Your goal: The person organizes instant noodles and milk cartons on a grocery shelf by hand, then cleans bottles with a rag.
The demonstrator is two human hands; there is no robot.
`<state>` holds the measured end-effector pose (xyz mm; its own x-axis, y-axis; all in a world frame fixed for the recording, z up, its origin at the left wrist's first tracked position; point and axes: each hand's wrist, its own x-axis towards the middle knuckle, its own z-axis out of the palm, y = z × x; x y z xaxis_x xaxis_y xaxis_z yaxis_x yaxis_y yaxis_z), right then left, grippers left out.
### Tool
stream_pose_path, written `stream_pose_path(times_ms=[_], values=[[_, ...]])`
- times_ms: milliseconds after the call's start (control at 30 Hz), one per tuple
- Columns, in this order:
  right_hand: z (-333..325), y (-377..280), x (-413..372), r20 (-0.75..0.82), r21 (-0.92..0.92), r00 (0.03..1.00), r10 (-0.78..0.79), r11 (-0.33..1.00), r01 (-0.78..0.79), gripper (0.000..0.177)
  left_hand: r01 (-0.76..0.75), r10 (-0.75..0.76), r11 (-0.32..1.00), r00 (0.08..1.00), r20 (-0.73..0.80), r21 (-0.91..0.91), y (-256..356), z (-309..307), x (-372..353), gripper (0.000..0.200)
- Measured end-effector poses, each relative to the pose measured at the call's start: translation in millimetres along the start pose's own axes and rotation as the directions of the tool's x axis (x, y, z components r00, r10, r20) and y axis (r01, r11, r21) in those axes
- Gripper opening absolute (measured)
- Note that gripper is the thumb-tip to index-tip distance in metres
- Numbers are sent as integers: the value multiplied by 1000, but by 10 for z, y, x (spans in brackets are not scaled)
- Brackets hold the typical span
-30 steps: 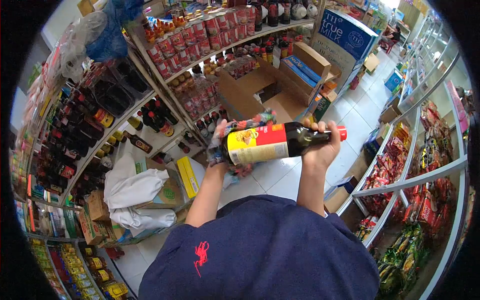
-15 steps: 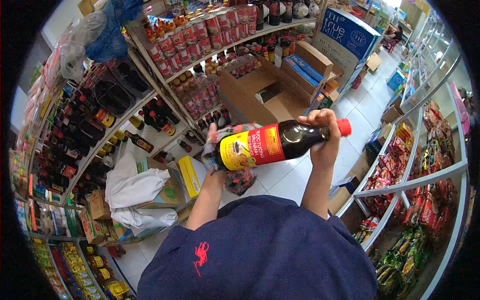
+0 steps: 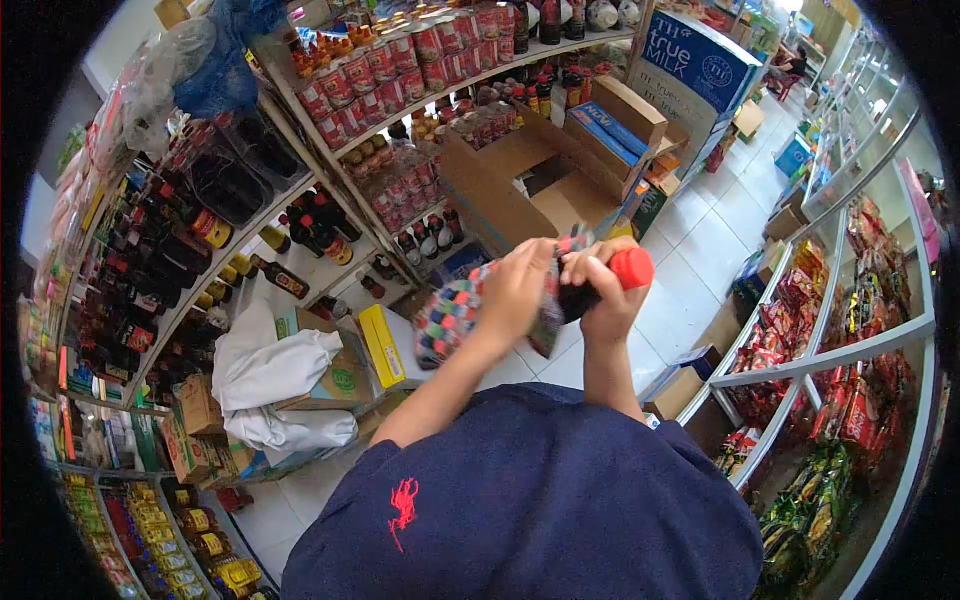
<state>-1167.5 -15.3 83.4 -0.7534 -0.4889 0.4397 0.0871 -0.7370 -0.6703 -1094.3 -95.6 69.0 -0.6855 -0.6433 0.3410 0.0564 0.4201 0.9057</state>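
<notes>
Bottle (image 3: 576,300) tilts, neck pinched in the right grip (image 3: 607,295), left grip (image 3: 514,295) pressing checked cloth (image 3: 452,318) against it.

Hands (image 3: 560,285) holding a red-capped dark bottle (image 3: 578,300) and multicoloured checked cloth (image 3: 465,310), open cardboard box (image 3: 490,190) beyond, stocked shelves around.

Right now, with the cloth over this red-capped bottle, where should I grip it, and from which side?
Probably by the neck, behind the cap, from your right, as your right hand does: that end of the bottle pokes out rightward, while the cloth under your left hand hides the body.
</notes>
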Motion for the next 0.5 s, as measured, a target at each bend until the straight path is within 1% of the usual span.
stream_pose_path(times_ms=[33,67,100,133,167,233,267,333,367,400,467,500], values=[[-24,56,-14,-35,-193,998,-58,980,50,14,-159,165,982,984,-60,101,57,91,-22,41],[-60,120,-29,-58,-380,991,-122,920,91,15,-222,228,973,969,-96,66,121,158,-43,39],[-45,134,-37,-54,-389,989,-139,915,107,16,-293,316,946,929,-194,136,154,219,-40,38],[-24,122,-45,-50,-390,989,-139,915,109,16,-354,404,911,869,-285,212,173,260,-33,38],[4,85,-53,-57,-388,991,-119,917,88,16,-356,406,910,867,-289,211,129,290,-27,38],[-3,55,-85,-67,-407,996,-54,913,22,18,-345,594,759,715,-369,553,-77,356,-28,40],[-14,50,-105,-67,-407,996,-56,913,23,18,-346,595,758,715,-369,553,-176,363,-56,40],[-33,44,-109,0,-464,995,-104,881,93,18,-511,559,823,804,-200,248,-261,319,-96,42],[-45,57,-103,30,-431,988,-152,890,150,19,-462,490,871,847,-209,170,-281,317,-105,47],[-67,54,-97,31,-429,988,-154,890,152,19,-464,492,869,845,-208,171,-290,286,-84,47],[-131,26,-86,175,-227,977,-123,960,162,20,-338,327,935,939,-107,-104,-315,222,-22,52],[-108,-40,-71,250,-226,961,-119,958,177,21,-297,280,936,954,-110,-188,-317,214,12,55]])
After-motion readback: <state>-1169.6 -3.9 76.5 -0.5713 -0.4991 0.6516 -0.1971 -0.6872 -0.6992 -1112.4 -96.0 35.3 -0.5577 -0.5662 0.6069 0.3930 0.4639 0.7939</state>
